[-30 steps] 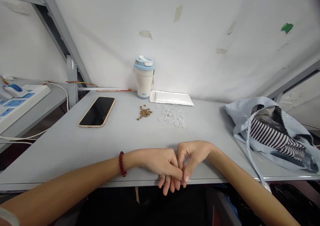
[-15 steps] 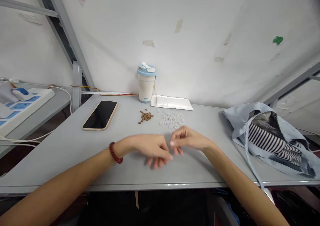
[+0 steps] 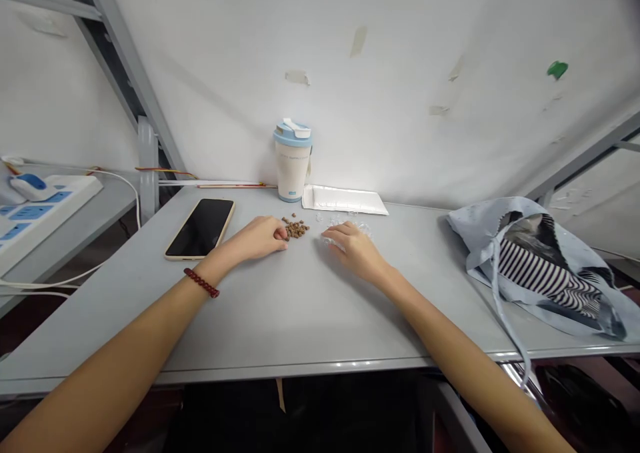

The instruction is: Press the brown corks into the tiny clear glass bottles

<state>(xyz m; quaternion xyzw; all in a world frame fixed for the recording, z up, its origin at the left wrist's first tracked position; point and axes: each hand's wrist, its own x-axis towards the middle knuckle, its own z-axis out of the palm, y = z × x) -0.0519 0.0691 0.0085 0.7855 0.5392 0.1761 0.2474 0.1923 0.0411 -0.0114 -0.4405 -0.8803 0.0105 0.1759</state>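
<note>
On the grey desk (image 3: 300, 313), my left hand (image 3: 261, 237) rests at the near-left edge of a small pile of brown pellets (image 3: 296, 228). Its fingers are curled in, and what they may hold is hidden. A dark red beaded bracelet (image 3: 201, 282) circles that wrist. My right hand (image 3: 357, 249) lies palm down with fingers stretched over a loose spread of small clear plastic pieces (image 3: 364, 227), covering many of them. Bare desk separates the two hands.
A smartphone (image 3: 200, 229) lies left of my left hand. Behind the piles stand a cream cup with blue lid (image 3: 291, 163) and a flat white packet (image 3: 345, 200). A light blue cloth bag (image 3: 480, 229) slumps at right; a power strip (image 3: 50, 206) is far left.
My hands were close together near the front and have parted. The left moved left and away from me to the brown pellets; the right moved forward onto the clear pieces.
</note>
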